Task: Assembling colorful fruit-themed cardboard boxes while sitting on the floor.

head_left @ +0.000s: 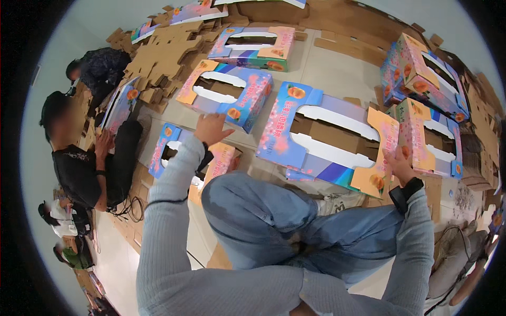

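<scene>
Head view: at the left of the frame, a printed box [121,105] is held upright by a seated co-worker [79,176], apparently propped close to the body so that it can be steadied. Brown cardboard pieces [163,58] are heaped in the upper left, perhaps pushed there to leave floor [337,71] for the boxes. Left of centre, a smaller carton [221,162] is partly hidden by the left forearm. Above it the left hand [212,129] is held with its fingers spread and closed on nothing; whether a surface is touched cannot be told. Just beyond, a carton with an orange end [253,87] is laid with its opening upward, as is a rear carton [282,46], presumably so that the white flaps stay accessible.

At centre right, the large box [283,124] is set directly before the knees, likely for easy reach. Its orange right end is met by the fingers of the right hand [399,165], seemingly for steadying; whether the edge is pinched or only pressed cannot be told. Farther right, cartons [414,129] are grouped near a cardboard stack [478,163], perhaps to be kept out of the way.
</scene>
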### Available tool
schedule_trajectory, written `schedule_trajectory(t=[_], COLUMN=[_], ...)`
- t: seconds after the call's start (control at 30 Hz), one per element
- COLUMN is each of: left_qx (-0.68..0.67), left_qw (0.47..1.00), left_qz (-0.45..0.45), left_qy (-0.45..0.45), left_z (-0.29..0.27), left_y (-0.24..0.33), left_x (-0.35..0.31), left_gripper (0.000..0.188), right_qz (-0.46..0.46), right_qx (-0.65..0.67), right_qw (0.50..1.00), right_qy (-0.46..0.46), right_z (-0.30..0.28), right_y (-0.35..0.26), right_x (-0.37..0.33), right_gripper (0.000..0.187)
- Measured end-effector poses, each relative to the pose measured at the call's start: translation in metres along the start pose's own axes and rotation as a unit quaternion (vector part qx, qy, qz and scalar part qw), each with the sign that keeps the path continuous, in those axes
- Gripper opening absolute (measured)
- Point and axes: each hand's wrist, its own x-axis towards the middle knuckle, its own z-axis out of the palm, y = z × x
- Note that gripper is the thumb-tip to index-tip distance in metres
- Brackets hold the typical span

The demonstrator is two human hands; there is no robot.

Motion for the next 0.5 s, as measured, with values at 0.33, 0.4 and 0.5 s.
schedule_trajectory(t=[0.33,0.4,0.5], left_qx=[-0.023,-0.008,0.039], left_qw=[0.998,0.998,0.996], left_qz=[-0.014,-0.02,-0.037], left_qy=[-0.059,-0.055,-0.072], left_z=[0.033,0.043,0.048], left_y=[0.036,0.035,0.031], left_x=[0.097,0.092,0.083], left_gripper=[0.105,0.107,0.106], right_qz=[-0.002,-0.006,-0.008], right_qx=[-0.088,-0.023,0.027], right_qw=[0.996,0.999,0.996], right_qy=[0.015,-0.033,-0.087], right_z=[0.001,0.001,-0.005], right_y=[0.008,0.01,0.014], right_x=[0.002,0.006,0.007], right_gripper=[0.051,0.069,0.084])
